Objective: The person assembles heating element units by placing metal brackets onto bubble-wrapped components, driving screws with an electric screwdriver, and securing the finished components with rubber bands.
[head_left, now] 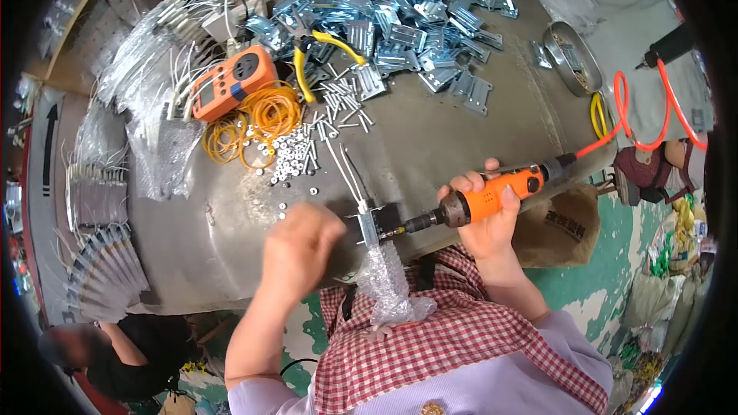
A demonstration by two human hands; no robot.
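Observation:
My right hand (496, 224) is wrapped round an orange power screwdriver (496, 198), held level with its bit pointing left. The bit's tip is at the side of a small metal bracket assembly (369, 228) near the table's front edge; I cannot tell whether it is seated on a screw. White wires (350, 173) run from the assembly's far end, and bubble wrap (384, 280) covers its near end. Just left of the assembly, my left hand (301, 240) is closed and slightly blurred; its fingertips are hidden. Beyond it lie loose screws (338, 100) and small white spacers (288, 157).
Metal brackets (407, 27) are heaped at the back. Yellow-handled pliers (302, 69), an orange meter (234, 83) and rubber bands (273, 111) lie left of centre. Bubble-wrapped parts (154, 54) fill the far left. A metal bowl (550, 42) and red coiled cord (623, 100) are right.

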